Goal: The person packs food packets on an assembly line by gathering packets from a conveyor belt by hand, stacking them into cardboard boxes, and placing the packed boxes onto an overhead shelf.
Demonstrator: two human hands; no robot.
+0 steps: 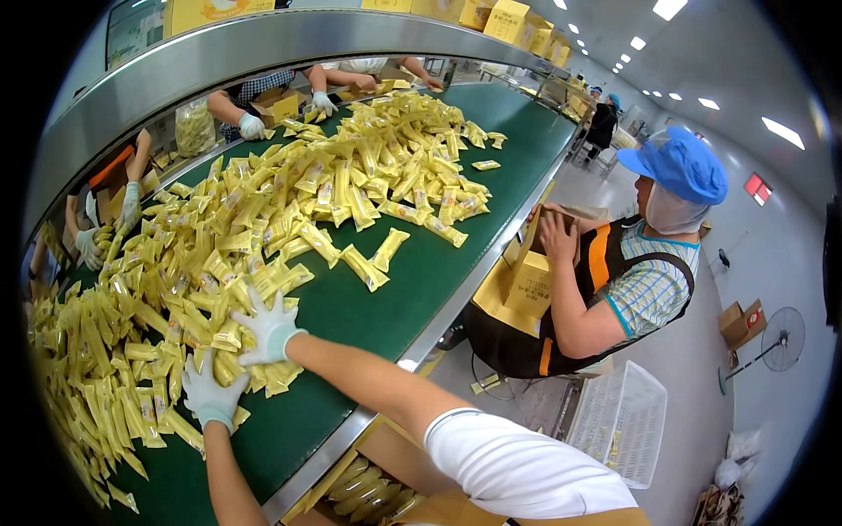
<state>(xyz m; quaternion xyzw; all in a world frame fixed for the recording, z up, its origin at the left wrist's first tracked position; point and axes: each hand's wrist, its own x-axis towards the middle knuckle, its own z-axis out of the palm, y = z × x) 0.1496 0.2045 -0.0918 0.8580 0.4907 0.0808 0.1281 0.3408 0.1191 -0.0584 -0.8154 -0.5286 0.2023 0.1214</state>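
Green worktop: yellow packets, long axes mixed, touch my spread fingers at lower left, right hand higher than left hand.

Around me, a factory packing hall: a green conveyor belt heaped with yellow wrapped packets, cartons shelved above it, a blue-capped worker beside it.

yellow packets: print too small to read, undermost hidden | top-left carton: cut off above
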